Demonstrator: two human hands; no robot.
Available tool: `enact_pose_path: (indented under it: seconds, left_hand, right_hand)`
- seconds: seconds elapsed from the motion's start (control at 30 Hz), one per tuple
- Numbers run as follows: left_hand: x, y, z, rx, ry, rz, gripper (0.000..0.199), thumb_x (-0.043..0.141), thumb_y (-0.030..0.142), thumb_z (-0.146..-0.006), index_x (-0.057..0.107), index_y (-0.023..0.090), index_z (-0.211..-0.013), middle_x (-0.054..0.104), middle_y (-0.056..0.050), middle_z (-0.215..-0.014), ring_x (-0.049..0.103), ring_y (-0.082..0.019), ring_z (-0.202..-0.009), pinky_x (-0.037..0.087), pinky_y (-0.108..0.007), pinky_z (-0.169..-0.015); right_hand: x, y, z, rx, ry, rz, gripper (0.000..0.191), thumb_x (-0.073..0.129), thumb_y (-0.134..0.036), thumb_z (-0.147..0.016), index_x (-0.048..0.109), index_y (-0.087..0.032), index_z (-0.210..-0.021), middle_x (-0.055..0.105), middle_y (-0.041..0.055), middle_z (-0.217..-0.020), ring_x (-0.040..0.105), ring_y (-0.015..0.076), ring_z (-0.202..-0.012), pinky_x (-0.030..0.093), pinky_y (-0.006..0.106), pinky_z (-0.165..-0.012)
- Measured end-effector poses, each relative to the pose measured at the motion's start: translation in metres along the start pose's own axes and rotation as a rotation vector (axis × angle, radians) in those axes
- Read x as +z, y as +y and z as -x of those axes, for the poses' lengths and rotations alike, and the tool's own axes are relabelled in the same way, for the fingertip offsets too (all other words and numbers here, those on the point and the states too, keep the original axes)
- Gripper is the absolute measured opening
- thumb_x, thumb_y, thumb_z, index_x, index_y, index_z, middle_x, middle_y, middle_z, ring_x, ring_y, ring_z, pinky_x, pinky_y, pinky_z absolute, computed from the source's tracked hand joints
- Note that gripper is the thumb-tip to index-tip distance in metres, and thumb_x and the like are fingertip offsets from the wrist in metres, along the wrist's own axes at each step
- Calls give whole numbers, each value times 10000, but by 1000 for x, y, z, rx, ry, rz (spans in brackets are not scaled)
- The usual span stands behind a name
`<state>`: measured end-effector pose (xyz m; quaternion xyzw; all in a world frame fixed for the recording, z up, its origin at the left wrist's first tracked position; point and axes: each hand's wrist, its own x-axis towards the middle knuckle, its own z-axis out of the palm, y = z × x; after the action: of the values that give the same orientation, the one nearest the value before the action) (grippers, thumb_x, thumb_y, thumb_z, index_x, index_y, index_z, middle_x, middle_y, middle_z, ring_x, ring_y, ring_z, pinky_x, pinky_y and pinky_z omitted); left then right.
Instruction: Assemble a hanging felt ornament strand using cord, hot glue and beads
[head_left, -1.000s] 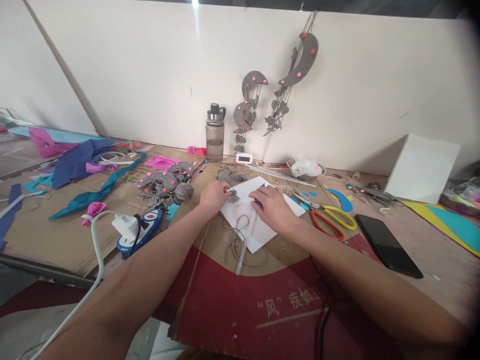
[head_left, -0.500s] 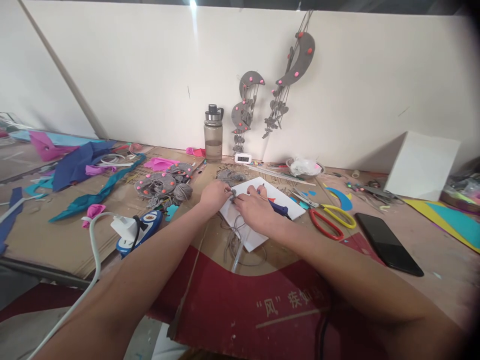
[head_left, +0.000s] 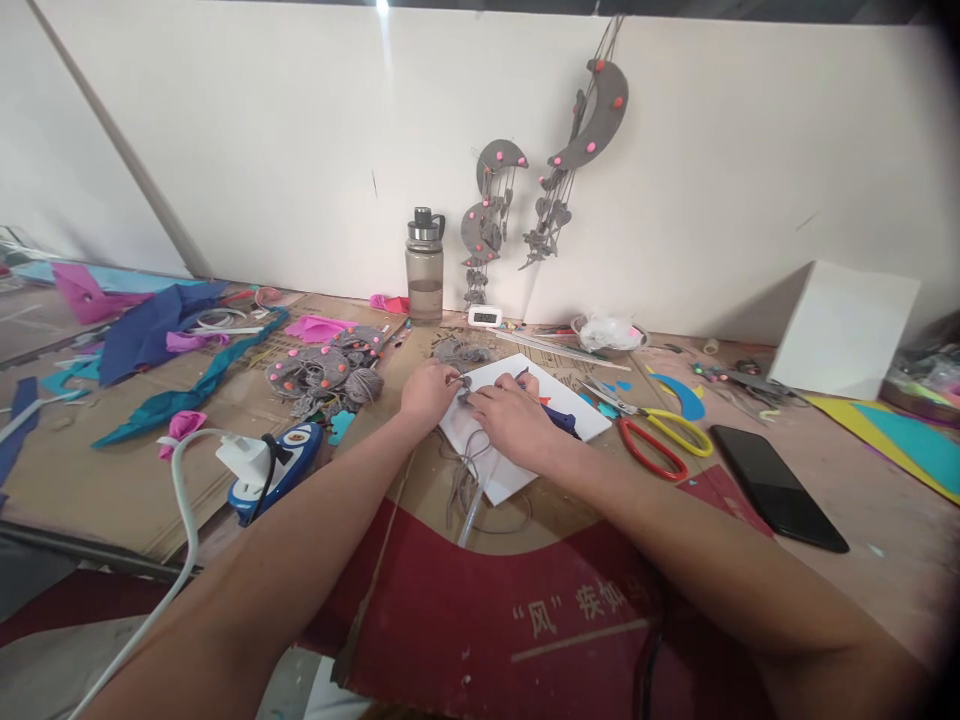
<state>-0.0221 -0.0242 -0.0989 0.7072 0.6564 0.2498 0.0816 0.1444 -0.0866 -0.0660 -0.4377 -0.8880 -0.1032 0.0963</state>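
My left hand point(head_left: 430, 393) is closed, thumb and fingertips pinching at a small grey piece point(head_left: 464, 385) with grey yarn near it; its exact shape is too small to tell. From the other side, my right hand point(head_left: 511, 420) holds the same piece with its fingertips. Both hands work over a white board point(head_left: 574, 395). Behind and partly under my right hand lies a dark blue glue gun point(head_left: 560, 420) with an orange part, mostly hidden. A clear glue stick point(head_left: 472, 515) and loose grey yarn point(head_left: 457, 485) show below the hands.
Scissors point(head_left: 660, 440) and a phone point(head_left: 776, 490) lie at right. At left are a blue power strip point(head_left: 289, 465), grey moon shapes with yarn point(head_left: 326, 365) and coloured scraps point(head_left: 202, 385). A water bottle point(head_left: 424, 275) and small clock point(head_left: 484, 317) stand behind, below hanging moon ornaments point(head_left: 600, 120).
My hands stay almost in place, with slight finger movement at the small grey piece. The view has shifted very slightly.
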Motion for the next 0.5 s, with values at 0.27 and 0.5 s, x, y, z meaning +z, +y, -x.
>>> enact_pose_path:
  seconds: [0.27,0.5]
  left_hand:
    - [2,-3,4,8,28,53,251,546,322,-842,708,214,-1001,687,-71,-1020,614,-188,-911,454,-273,-786]
    - [1,-2,5,13,13,39,234,544,293,-841,711,222,-989,680,-66,-1029,604,-181,-928,452,-262,-797]
  right_hand:
    - [-28,35,26,179,161,-49,246,416,-274,-950,593,-159,-1077,618,110,-1056,506,241,-990,329,340,-853]
    - [-11,47,42,296,-20,74,342,507,-342,-903,576,-106,-1141,574,158,-1114,471,308,-1081,346,392,-918]
